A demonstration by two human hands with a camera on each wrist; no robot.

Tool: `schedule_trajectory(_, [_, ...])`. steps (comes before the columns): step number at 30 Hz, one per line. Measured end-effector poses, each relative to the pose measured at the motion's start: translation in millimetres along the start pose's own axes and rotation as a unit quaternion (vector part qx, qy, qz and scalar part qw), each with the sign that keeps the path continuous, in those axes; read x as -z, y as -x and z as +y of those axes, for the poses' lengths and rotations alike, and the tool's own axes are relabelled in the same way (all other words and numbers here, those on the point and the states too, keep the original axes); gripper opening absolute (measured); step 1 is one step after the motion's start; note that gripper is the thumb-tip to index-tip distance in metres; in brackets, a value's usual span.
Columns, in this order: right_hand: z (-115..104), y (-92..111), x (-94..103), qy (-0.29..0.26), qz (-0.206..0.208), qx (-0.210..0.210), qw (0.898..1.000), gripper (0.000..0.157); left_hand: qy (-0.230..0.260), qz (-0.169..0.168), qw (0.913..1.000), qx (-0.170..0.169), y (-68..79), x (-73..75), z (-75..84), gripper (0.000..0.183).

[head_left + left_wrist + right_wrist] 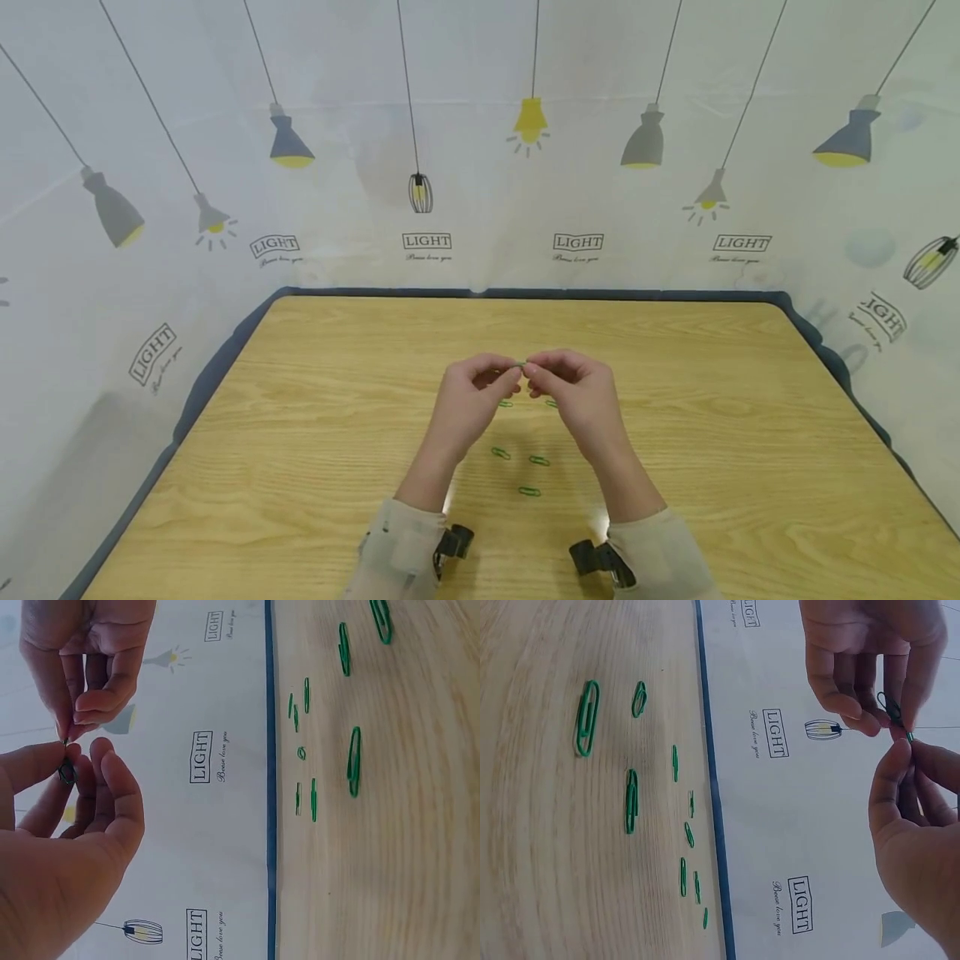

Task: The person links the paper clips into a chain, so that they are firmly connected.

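In the head view both hands meet, raised over the table, fingertip to fingertip. My left hand (467,400) pinches a small green paper clip (68,772) between thumb and forefinger, and its wire loop shows below the fingertips in the left wrist view. My right hand (588,400) pinches green wire (910,737) right beside the left fingertips. Fingers cover much of the wire, and I cannot tell whether it is one clip or two joined. The remaining fingers of both hands are bent loosely.
Several green paper clips lie scattered on the wood-grain table (300,433). Nearest to me is one clip (529,492), with a second clip (539,461) and a third clip (501,453) just beyond. A white curtain (480,167) printed with lamps surrounds the table's far and side edges.
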State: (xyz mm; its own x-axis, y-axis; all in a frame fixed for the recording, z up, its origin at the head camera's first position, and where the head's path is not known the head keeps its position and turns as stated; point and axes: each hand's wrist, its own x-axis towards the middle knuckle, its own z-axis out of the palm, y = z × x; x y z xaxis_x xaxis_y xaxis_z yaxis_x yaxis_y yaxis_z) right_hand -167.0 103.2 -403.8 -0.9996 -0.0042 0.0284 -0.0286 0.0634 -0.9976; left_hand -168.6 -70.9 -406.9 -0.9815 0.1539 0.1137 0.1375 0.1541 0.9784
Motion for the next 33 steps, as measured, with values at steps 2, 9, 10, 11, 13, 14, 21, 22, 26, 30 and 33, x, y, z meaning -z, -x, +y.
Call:
schedule_trajectory(2, [0.8, -0.8, 0.9, 0.007, -0.002, -0.002, 1.000, 0.020, -0.029, 0.014, 0.9993, -0.018, -0.3, -1.4, -2.6, 0.019])
schedule_trajectory(9, [3.7, -14.1, 18.8, 0.109, -0.036, 0.004, 0.993, 0.020, -0.119, 0.088, 0.9851, -0.087, 1.8, -3.5, -6.4, 0.015])
schedule_trajectory(10, [5.0, -18.3, 22.9, 0.129, -0.043, 0.004, 0.991, 0.020, -0.124, 0.095, 0.9833, -0.094, 1.9, -3.4, -6.8, 0.015])
schedule_trajectory(11, [6.6, -22.9, 27.2, 0.150, -0.050, 0.003, 0.987, 0.021, -0.125, 0.100, 0.9823, -0.097, 2.3, -3.5, -7.0, 0.015])
schedule_trajectory(13, [11.4, -33.0, 34.9, 0.195, -0.067, 0.000, 0.978, 0.021, -0.128, 0.106, 0.9808, -0.103, 2.3, -3.4, -8.5, 0.014])
schedule_trajectory(14, [14.7, -38.5, 38.3, 0.215, -0.076, -0.003, 0.974, 0.022, -0.129, 0.107, 0.9803, -0.105, 2.5, -3.4, -9.1, 0.014])
schedule_trajectory(21, [43.6, -67.7, 52.6, 0.323, -0.145, -0.048, 0.934, 0.024, -0.133, 0.117, 0.9770, -0.119, 3.7, -3.2, -13.2, 0.013])
schedule_trajectory(22, [47.4, -70.6, 54.0, 0.334, -0.161, -0.053, 0.927, 0.022, -0.132, 0.118, 0.9768, -0.121, 3.7, -3.2, -13.7, 0.012])
schedule_trajectory(26, [58.9, -78.5, 58.8, 0.361, -0.217, -0.062, 0.905, 0.014, -0.124, 0.123, 0.9770, -0.123, 3.8, -2.5, -14.6, 0.011])
schedule_trajectory(30, [63.3, -80.0, 60.6, 0.355, -0.238, -0.073, 0.901, 0.012, -0.121, 0.128, 0.9761, -0.127, 3.6, -0.9, -15.1, 0.012])
schedule_trajectory(33, [64.4, -77.9, 59.3, 0.347, -0.241, -0.081, 0.903, 0.012, -0.122, 0.134, 0.9751, -0.128, 3.8, 0.9, -15.4, 0.011])
